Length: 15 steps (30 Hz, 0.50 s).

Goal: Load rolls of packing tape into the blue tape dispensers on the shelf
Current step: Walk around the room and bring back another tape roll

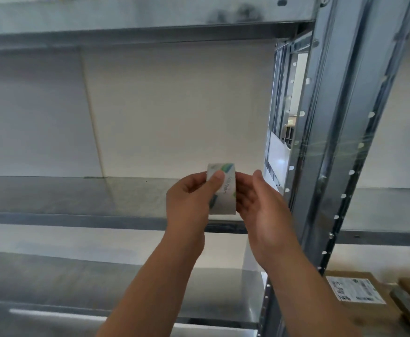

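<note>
I hold a roll of packing tape [224,190], white with green and blue print, seen edge-on in front of a metal shelf [77,195]. My left hand [189,203] grips its left side, the thumb pressed on the outer face. My right hand [260,203] cups its right side with the fingers against the roll. No blue tape dispenser is in view.
Galvanised steel shelving surrounds me, with a shelf board above [126,18] and a lower one [102,288]. A perforated upright post [325,166] stands just right of my hands. Cardboard boxes with a printed label [354,291] lie at the lower right.
</note>
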Tool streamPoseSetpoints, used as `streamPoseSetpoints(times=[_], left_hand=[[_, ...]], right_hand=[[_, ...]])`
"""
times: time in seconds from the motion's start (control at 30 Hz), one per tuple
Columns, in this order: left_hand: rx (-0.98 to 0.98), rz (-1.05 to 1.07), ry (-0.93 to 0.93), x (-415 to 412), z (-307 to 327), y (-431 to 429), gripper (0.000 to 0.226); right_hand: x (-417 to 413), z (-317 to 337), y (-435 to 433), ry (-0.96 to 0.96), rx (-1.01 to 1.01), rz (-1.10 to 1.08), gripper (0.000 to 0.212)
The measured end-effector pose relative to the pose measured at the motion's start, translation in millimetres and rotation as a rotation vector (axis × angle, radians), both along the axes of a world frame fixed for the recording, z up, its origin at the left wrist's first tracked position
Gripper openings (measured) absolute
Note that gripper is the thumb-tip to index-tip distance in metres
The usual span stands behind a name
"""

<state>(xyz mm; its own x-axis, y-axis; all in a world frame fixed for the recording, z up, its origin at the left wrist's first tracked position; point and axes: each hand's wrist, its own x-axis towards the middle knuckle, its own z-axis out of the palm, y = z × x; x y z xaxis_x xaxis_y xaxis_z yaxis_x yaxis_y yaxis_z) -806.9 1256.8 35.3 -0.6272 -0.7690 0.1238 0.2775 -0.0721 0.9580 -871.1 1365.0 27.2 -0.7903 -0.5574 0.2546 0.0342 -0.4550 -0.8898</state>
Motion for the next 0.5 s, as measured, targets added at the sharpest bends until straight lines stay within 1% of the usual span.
streamPoseSetpoints(times=[0.1,0.17,0.4,0.5], left_hand=[[0.180,-0.022,0.065,10,-6,-4,0.030],[0.225,-0.039,0.071,16,-3,-4,0.032],[0.245,0.004,0.012,32,-4,0,0.051],[0.216,0.020,-0.043,46,-8,-3,0.057]], right_hand=[[1,0,-1,0.017,0.097,0.025,0.048],[2,0,-4,0.022,0.152,0.024,0.048],[10,-13,-11,-0.078,0.191,0.052,0.053],[12,-17,-14,-0.106,0.181,0.102,0.055]])
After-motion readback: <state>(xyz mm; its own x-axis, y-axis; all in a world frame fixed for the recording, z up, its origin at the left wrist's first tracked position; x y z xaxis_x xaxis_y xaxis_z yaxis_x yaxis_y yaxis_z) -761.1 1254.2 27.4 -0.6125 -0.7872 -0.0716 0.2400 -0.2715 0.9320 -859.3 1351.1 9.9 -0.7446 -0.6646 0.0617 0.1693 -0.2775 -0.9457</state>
